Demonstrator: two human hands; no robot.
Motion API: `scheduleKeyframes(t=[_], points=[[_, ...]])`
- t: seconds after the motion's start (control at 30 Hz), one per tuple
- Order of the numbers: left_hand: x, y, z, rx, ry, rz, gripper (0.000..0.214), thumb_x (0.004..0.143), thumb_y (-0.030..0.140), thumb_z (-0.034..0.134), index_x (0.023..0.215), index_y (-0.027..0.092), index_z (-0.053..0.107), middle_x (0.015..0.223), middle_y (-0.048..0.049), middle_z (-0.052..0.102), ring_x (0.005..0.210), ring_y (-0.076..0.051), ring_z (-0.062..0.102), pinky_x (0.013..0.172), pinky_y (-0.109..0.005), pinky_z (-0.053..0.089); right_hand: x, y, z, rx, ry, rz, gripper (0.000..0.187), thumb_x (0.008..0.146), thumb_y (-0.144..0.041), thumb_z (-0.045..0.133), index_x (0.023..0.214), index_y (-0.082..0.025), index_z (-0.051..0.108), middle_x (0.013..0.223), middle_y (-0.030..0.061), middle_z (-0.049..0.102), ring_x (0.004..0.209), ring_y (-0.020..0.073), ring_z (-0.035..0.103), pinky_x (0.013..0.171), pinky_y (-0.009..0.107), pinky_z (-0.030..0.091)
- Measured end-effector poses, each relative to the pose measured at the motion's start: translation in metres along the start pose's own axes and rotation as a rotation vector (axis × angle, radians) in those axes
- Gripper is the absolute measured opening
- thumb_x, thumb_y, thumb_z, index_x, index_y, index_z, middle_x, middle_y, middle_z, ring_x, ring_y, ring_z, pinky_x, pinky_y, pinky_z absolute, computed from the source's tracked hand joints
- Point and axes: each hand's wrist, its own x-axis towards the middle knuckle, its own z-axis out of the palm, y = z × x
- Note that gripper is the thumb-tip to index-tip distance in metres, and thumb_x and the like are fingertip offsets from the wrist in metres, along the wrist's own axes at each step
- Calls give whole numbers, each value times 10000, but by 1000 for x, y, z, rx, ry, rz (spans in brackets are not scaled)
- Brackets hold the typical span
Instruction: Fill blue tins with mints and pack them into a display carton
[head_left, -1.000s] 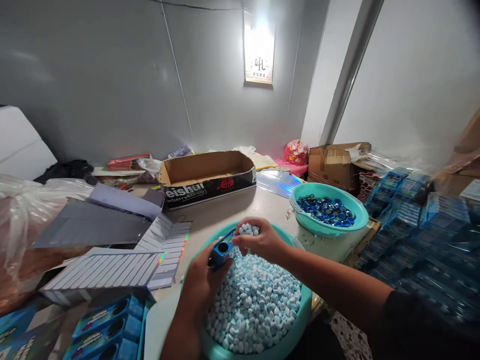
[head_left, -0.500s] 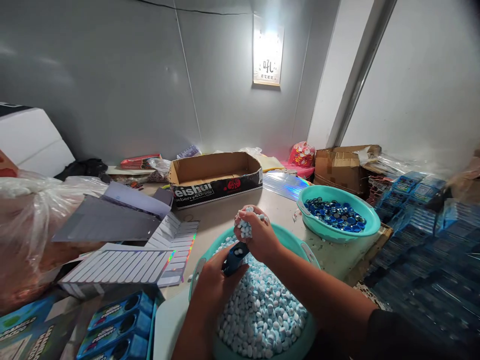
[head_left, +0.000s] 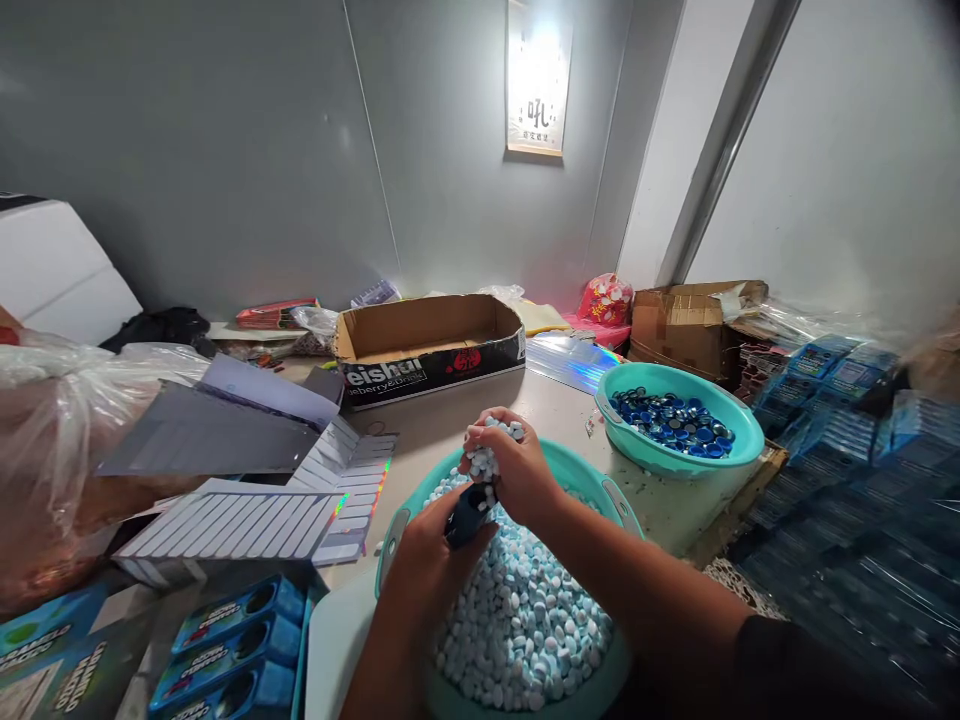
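Note:
Below both hands is a teal basin (head_left: pixel 559 462) full of small white and pale blue tablets (head_left: pixel 540 610). My left hand (head_left: pixel 431 540) is wrapped round a dark blue bottle (head_left: pixel 466 517), tilted with its mouth towards the upper right. My right hand (head_left: pixel 521 465) is closed round a handful of tablets (head_left: pixel 484 462), some of which bulge out between thumb and fingers. That handful is right above the bottle's mouth, with tablets at the opening. How full the bottle is cannot be seen.
A second teal basin (head_left: pixel 679 462) at the right holds blue caps. An open cardboard box (head_left: pixel 435 375) stands behind. At the left are folded card sheets (head_left: pixel 240 525), blue printed boxes (head_left: pixel 232 650) and a clear plastic bag (head_left: pixel 67 450). Wrapped blue packs (head_left: pixel 832 470) are stacked at the right.
The handful of tablets has come down a little onto the bottle's mouth, and tablets now cover part of the opening. The view has shifted slightly.

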Motion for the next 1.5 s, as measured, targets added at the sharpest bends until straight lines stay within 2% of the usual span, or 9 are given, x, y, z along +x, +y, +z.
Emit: scheduleKeyframes(t=[0.2,0.4,0.67,0.93,1.1,1.23,1.5], points=[[-1,1,1,13,21,-10,458,759,400,704,1194,258,687,1087,-40,736,959,-248,680,904,-352,526,-1,0,0,-14,3,10,238,640,-276,757,751,-201,560,579,-49,622,455,125,605,404,178,403],[0,5,1,54,2,-30,439,760,333,676,1195,273,687,1012,-24,739,890,-228,679,830,-321,537,-3,1,0,-15,-1,9,240,634,-277,759,745,-198,561,589,-36,642,470,127,613,421,176,398],[1,-3,5,81,26,12,396,747,313,681,1139,264,702,935,-29,748,909,-247,688,872,-360,543,-4,2,-1,-42,-33,-15,251,627,-285,769,734,-201,559,598,-41,636,522,139,644,474,192,436],[2,-7,5,64,4,-3,480,749,342,699,1222,265,667,1078,-48,734,933,-250,693,875,-376,546,-5,3,-3,-97,-46,-55,218,679,-285,744,744,-203,553,566,-35,641,533,128,631,517,196,442],[1,-5,5,62,11,-13,429,745,301,701,1173,272,689,1009,-35,743,967,-260,687,919,-398,528,-5,4,-4,-74,-69,-63,199,703,-301,720,743,-204,551,587,-28,654,538,136,638,522,208,442],[2,-8,5,77,9,37,433,754,312,695,1180,242,680,1066,-63,733,978,-266,677,928,-412,529,-1,6,-3,-46,-80,-68,209,713,-323,710,713,-206,537,576,-40,629,531,136,633,519,215,439],[4,-6,5,89,-14,50,390,764,308,683,1152,264,696,980,-36,736,920,-246,681,889,-375,544,1,4,-4,-86,-160,-79,212,756,-334,654,630,-198,551,568,-27,602,523,123,594,533,229,417]])
